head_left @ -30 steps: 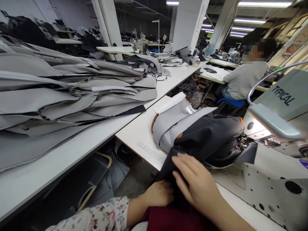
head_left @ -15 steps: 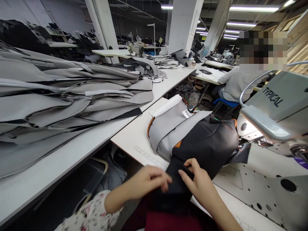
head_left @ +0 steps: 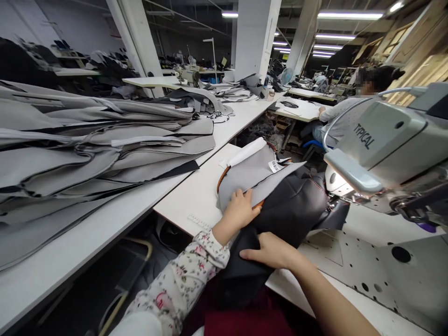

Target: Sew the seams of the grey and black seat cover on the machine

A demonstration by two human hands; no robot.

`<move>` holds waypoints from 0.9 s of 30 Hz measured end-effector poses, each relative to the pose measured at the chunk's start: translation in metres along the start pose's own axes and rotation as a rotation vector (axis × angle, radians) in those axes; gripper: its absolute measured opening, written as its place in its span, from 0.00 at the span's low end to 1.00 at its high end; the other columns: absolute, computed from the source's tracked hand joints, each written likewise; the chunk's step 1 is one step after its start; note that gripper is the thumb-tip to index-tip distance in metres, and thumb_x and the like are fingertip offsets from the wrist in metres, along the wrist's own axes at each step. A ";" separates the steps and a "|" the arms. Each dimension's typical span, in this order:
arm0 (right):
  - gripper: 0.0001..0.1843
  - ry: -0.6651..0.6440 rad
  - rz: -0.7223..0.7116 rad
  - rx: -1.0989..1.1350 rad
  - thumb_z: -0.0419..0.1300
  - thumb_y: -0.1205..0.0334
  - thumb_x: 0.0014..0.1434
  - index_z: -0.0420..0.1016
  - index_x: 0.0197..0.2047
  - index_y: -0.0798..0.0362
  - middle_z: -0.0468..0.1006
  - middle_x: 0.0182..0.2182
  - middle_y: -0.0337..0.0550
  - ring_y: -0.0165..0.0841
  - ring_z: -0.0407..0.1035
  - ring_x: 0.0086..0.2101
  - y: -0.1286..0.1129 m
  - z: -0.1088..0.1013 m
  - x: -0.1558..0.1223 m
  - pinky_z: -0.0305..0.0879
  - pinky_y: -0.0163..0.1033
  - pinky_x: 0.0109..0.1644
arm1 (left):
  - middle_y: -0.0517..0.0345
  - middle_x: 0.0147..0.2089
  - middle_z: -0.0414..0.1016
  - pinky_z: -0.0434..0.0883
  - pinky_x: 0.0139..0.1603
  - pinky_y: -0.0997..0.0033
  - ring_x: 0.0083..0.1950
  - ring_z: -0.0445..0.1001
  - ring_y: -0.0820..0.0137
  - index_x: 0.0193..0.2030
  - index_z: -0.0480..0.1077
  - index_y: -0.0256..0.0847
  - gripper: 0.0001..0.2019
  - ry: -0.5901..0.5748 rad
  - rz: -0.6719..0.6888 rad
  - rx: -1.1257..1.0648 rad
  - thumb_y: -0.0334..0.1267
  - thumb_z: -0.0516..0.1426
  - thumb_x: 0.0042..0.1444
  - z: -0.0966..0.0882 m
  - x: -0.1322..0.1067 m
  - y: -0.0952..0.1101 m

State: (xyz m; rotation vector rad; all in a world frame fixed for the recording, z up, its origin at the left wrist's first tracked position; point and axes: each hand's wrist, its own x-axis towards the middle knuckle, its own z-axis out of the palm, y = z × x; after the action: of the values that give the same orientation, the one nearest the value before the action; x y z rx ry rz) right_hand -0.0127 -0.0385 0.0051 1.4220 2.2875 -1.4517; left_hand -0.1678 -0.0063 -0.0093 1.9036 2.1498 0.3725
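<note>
A grey and black seat cover [head_left: 290,205] with orange stitching lies bunched on the sewing table [head_left: 199,191], its black end under the sewing machine [head_left: 381,149]. My left hand [head_left: 240,209] rests on the cover's grey part near an orange edge, fingers curled onto the fabric. My right hand [head_left: 271,249] lies flat on the black part hanging over the table's near edge. A white barcode label [head_left: 275,166] sits on the grey fabric.
A tall pile of grey fabric panels [head_left: 87,144] covers the long table on the left. A person in a grey top [head_left: 341,114] sits at a table behind the machine. More sewing tables and pillars stand further back.
My left hand moved up from the black edge near my lap onto the grey part of the cover. My right hand shifted a little left on the black fabric.
</note>
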 end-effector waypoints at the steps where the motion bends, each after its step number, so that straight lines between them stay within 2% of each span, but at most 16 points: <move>1: 0.26 -0.060 -0.002 0.068 0.71 0.39 0.49 0.70 0.21 0.52 0.79 0.26 0.45 0.40 0.73 0.30 0.001 -0.003 0.003 0.63 0.40 0.33 | 0.43 0.61 0.68 0.73 0.58 0.49 0.60 0.71 0.52 0.69 0.61 0.39 0.31 -0.022 0.010 0.032 0.51 0.61 0.66 -0.002 0.005 0.003; 4: 0.24 -0.217 -0.013 0.337 0.72 0.39 0.48 0.82 0.36 0.53 0.85 0.38 0.44 0.42 0.79 0.41 0.007 -0.005 0.008 0.73 0.40 0.43 | 0.47 0.61 0.71 0.75 0.57 0.50 0.57 0.74 0.58 0.64 0.67 0.39 0.22 -0.080 0.047 0.110 0.46 0.60 0.68 -0.003 0.019 0.010; 6: 0.29 -0.249 -0.003 0.517 0.71 0.38 0.50 0.82 0.45 0.53 0.85 0.45 0.46 0.41 0.79 0.47 0.010 -0.001 0.010 0.75 0.42 0.50 | 0.47 0.59 0.73 0.77 0.56 0.52 0.55 0.76 0.60 0.61 0.69 0.37 0.19 -0.114 0.068 0.142 0.45 0.61 0.69 0.000 0.028 0.015; 9: 0.32 -0.166 0.022 0.718 0.69 0.35 0.52 0.81 0.47 0.54 0.85 0.46 0.51 0.42 0.80 0.48 0.011 0.009 0.014 0.76 0.45 0.54 | 0.48 0.57 0.74 0.78 0.53 0.55 0.52 0.78 0.62 0.60 0.70 0.37 0.18 -0.116 0.052 0.158 0.44 0.60 0.69 0.008 0.040 0.022; 13: 0.31 0.051 -0.043 0.879 0.65 0.33 0.55 0.80 0.47 0.53 0.86 0.42 0.51 0.43 0.80 0.44 0.009 0.022 0.015 0.75 0.47 0.53 | 0.48 0.55 0.75 0.79 0.50 0.57 0.50 0.78 0.63 0.59 0.71 0.36 0.17 -0.026 -0.001 0.115 0.44 0.60 0.69 0.018 0.056 0.018; 17: 0.32 0.289 -0.175 0.925 0.62 0.30 0.58 0.79 0.40 0.55 0.83 0.36 0.48 0.42 0.77 0.39 0.003 0.030 0.007 0.72 0.45 0.49 | 0.50 0.55 0.75 0.78 0.53 0.58 0.51 0.78 0.64 0.57 0.72 0.36 0.15 0.104 -0.077 0.022 0.43 0.58 0.71 0.014 0.078 -0.016; 19: 0.31 0.375 -0.235 0.911 0.62 0.30 0.58 0.77 0.34 0.54 0.81 0.32 0.45 0.40 0.73 0.36 -0.003 0.031 -0.002 0.70 0.42 0.46 | 0.49 0.57 0.75 0.78 0.54 0.57 0.52 0.78 0.63 0.58 0.72 0.37 0.15 0.166 -0.179 -0.031 0.44 0.58 0.71 0.007 0.091 -0.039; 22: 0.30 0.437 -0.310 0.875 0.61 0.33 0.61 0.72 0.28 0.54 0.75 0.27 0.42 0.35 0.66 0.31 -0.017 0.026 -0.025 0.64 0.38 0.37 | 0.48 0.57 0.75 0.78 0.54 0.54 0.54 0.77 0.61 0.59 0.71 0.38 0.17 0.226 -0.347 -0.113 0.44 0.60 0.70 -0.008 0.107 -0.073; 25: 0.30 0.486 -0.498 0.691 0.56 0.38 0.68 0.63 0.22 0.52 0.63 0.20 0.37 0.29 0.56 0.24 -0.027 0.013 -0.064 0.56 0.37 0.28 | 0.48 0.58 0.74 0.78 0.55 0.53 0.55 0.77 0.61 0.59 0.71 0.37 0.17 0.272 -0.470 -0.203 0.44 0.60 0.70 -0.018 0.111 -0.100; 27: 0.31 0.525 -0.649 0.487 0.52 0.41 0.70 0.58 0.21 0.51 0.57 0.19 0.37 0.29 0.54 0.21 -0.027 0.004 -0.091 0.55 0.38 0.27 | 0.48 0.59 0.74 0.78 0.55 0.53 0.55 0.77 0.61 0.60 0.70 0.37 0.18 0.310 -0.523 -0.269 0.45 0.60 0.69 -0.019 0.107 -0.110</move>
State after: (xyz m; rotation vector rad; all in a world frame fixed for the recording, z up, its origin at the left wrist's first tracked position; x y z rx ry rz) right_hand 0.0176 -0.1046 0.0670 1.3428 3.0812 -2.1396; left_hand -0.2895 0.0862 -0.0312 1.1441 2.5259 0.8330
